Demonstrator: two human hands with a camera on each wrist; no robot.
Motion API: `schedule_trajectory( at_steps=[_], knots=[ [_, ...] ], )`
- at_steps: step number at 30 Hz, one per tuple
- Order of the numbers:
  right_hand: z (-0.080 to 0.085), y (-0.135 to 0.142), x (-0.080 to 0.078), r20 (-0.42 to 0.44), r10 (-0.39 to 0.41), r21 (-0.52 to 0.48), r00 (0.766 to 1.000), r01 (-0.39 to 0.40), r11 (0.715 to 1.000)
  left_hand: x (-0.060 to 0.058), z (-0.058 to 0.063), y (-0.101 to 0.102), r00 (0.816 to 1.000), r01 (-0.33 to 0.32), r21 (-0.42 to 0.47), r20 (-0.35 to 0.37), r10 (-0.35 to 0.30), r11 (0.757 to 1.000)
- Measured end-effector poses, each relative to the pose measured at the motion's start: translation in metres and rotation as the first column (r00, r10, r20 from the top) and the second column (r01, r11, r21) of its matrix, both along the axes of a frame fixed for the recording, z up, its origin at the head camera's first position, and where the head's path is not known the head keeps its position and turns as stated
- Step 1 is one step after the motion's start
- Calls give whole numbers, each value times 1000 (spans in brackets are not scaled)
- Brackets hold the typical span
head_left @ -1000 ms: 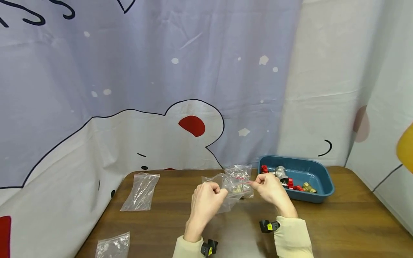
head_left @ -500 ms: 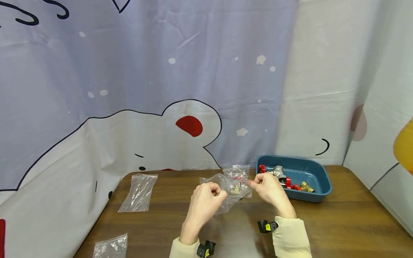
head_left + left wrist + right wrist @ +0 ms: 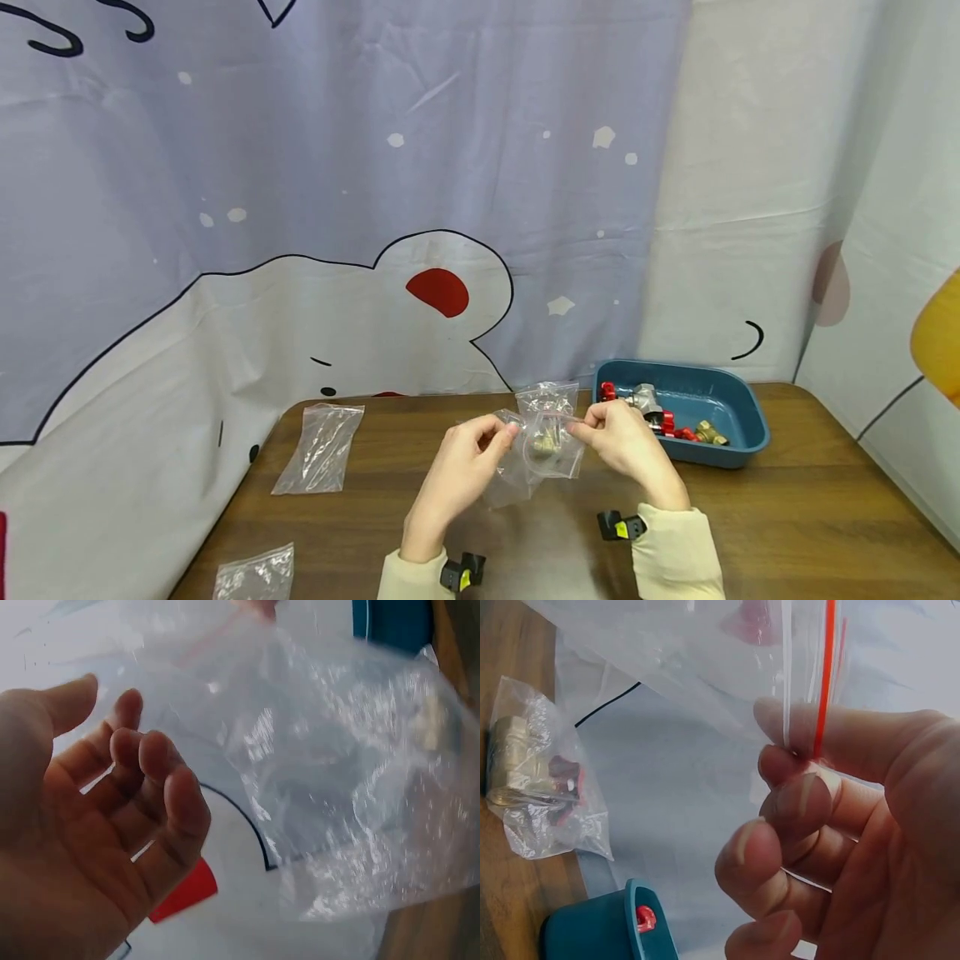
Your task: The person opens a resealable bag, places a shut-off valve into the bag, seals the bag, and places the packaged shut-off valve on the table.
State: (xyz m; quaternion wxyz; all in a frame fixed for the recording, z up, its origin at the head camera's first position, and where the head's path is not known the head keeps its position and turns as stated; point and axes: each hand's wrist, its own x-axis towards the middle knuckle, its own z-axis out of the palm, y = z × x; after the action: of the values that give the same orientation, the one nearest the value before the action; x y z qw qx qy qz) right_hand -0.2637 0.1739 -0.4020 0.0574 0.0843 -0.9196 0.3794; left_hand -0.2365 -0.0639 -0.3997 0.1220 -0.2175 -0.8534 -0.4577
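A clear zip-top bag [image 3: 517, 479] hangs from my right hand [image 3: 626, 437], its zip edge pinched between thumb and fingers. The bag's red zip strip [image 3: 824, 679] stands out in the right wrist view. My left hand [image 3: 461, 462] is by the bag's left side; in the left wrist view a gap shows between its thumb [image 3: 75, 705] and index finger, and the film spreads beyond the fingers. Behind, on the table, another clear bag [image 3: 547, 396] holds a brass valve [image 3: 510, 761] with a red handle. The bag in hand partly covers it in the head view.
A blue bin [image 3: 712, 454] at the back right holds metal valves with red handles and brass fittings [image 3: 708, 433]. Flat clear bags lie at the left, one farther back [image 3: 318, 450], another at the front [image 3: 255, 575]. A printed curtain [image 3: 450, 167] hangs behind the table [image 3: 825, 500].
The bag has turned and its mouth edge is no longer stretched out towards the left hand. My left hand has shifted slightly left and its fingers have spread; the right keeps its pinch.
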Motion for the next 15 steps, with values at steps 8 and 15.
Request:
schedule_trajectory(
  at_steps=[8, 15],
  knots=[
    [4, -6, 3, 0, 75, 22, 997, -75, 997, -13, -16, -26, 990, -68, -89, -128, 56, 994],
    [5, -13, 5, 16, 166, -11, 986, -166, 986, -19, -25, -36, 996, 15, -226, -87, -36, 974]
  ],
)
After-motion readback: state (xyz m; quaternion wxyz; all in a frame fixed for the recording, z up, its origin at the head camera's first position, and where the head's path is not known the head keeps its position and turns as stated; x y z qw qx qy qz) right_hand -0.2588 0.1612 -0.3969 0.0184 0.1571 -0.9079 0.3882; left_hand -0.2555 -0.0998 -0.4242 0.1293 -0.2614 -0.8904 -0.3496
